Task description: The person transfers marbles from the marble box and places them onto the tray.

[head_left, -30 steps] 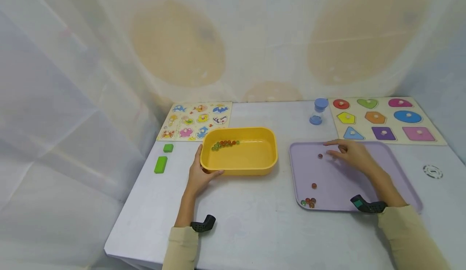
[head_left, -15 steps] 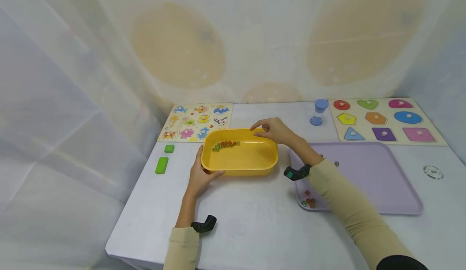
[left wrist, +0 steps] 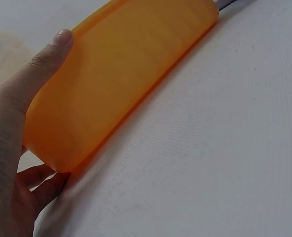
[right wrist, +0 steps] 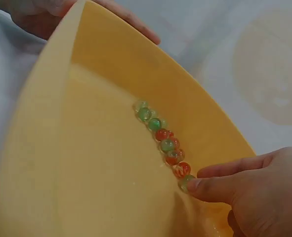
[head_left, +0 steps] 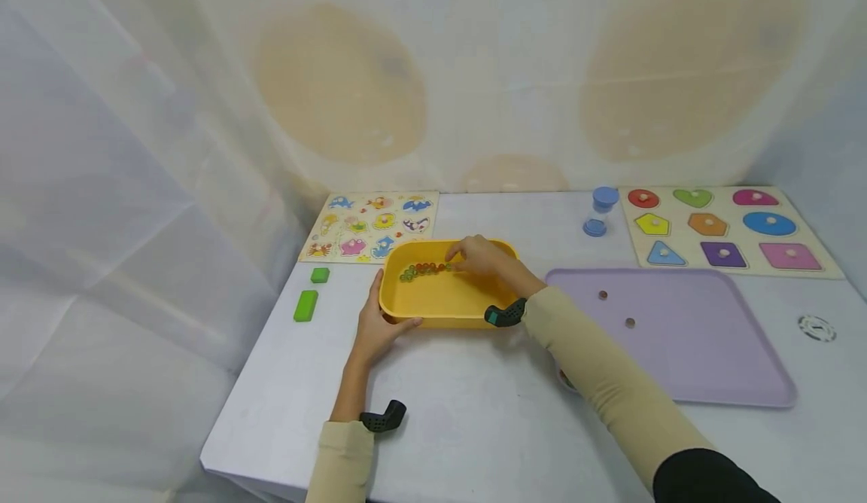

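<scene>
My left hand (head_left: 374, 330) grips the left end of a yellow plastic tub (head_left: 433, 303), thumb along its near side. In the left wrist view, fingertips reach the tub's (left wrist: 121, 79) bottom edge. Inside the tub, green and red glass marbles (right wrist: 168, 144) lie in a row along the far wall. My right hand (head_left: 477, 256) is down in the tub at the row's right end. In the right wrist view, thumb and forefinger of the right hand (right wrist: 254, 187) pinch a green marble (right wrist: 186, 183), partly covered by the thumb.
A lilac tray (head_left: 684, 337) to the right holds loose marbles (head_left: 603, 294); my right sleeve hides its near-left corner. Puzzle boards (head_left: 372, 224) (head_left: 728, 230) and a blue sand timer (head_left: 600, 211) stand at the back. Green blocks (head_left: 305, 306) lie left, a round token (head_left: 816, 328) right.
My right hand has moved left from above the lilac tray, over the tub's rim and down to the marble row. One marble on the tray has rolled nearer. The left hand keeps its grip.
</scene>
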### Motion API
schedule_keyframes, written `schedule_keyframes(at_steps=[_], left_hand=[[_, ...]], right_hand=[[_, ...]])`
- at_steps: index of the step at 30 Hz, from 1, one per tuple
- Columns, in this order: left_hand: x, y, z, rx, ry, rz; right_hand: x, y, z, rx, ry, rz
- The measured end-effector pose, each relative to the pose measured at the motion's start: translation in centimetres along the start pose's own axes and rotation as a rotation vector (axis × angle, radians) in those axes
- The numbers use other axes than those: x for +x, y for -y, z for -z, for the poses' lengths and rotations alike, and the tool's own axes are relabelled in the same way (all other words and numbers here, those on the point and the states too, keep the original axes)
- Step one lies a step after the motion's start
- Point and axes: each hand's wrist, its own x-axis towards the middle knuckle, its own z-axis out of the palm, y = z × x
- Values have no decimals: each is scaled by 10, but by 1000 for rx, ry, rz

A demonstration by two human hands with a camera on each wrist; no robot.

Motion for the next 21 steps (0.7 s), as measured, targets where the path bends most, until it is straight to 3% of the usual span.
schedule_keyframes(at_steps=[14, 17, 21], left_hand=[[0, 0, -1, 5, -2, 2], [-1, -1, -1, 8, -10, 13], [-1, -2, 0, 9, -17, 9]], right_hand=[[0, -8, -5, -8, -7, 43], [-12, -7, 5, 15, -60, 59], [-42, -7, 28, 30, -198, 116]])
